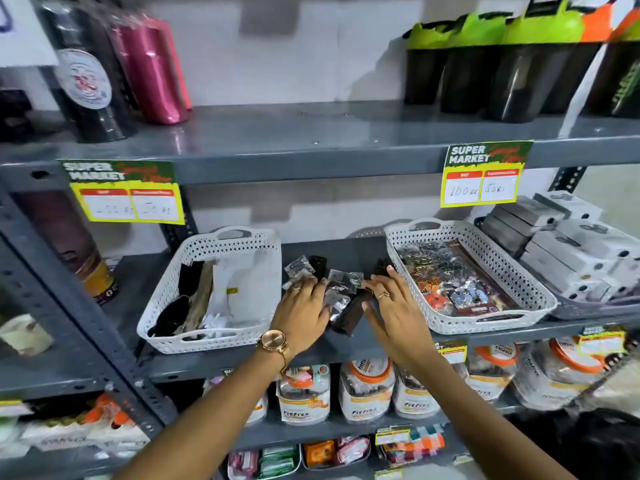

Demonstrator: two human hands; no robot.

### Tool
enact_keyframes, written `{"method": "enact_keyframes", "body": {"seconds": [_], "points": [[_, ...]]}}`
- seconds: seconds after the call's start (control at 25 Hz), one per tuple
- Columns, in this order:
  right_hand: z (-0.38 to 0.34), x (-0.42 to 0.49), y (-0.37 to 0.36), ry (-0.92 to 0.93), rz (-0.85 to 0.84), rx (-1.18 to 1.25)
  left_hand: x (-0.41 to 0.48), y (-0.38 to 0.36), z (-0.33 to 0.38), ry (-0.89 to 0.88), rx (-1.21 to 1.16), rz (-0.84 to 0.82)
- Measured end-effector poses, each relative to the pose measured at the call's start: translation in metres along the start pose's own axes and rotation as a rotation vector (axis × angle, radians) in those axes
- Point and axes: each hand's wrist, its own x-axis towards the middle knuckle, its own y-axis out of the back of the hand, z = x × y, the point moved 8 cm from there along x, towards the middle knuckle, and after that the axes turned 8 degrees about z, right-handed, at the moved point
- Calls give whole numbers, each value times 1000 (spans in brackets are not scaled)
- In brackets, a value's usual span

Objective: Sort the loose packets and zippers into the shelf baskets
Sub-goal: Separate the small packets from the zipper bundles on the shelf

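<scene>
clear crinkled packets [341, 282] and dark zippers [351, 311] between baskets, left hand [303, 311] and right hand [393, 306] fingers spread flat

"SUPER MARKET" price tag [485, 173]: "100 rs", "50 rs"; jars [367, 389]: "Fitfizz".

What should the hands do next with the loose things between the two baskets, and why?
Probably close the right hand on a clear packet and carry it to the right basket, which holds similar packets. Both hands rest open on the pile; nothing is gripped.

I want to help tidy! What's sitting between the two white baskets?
In the head view, loose packets lie on the shelf between the left basket and right basket, under both hands: left hand, right hand.
</scene>
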Motion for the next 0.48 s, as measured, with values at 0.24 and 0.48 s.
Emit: {"method": "enact_keyframes", "body": {"seconds": [0.24,0.48], "points": [[44,31,-76,-204,-302,70,25,-60,-6,254,-131,-214],[57,79,-133,-182,-639,61,40,-84,-19,444,-137,-246]]}}
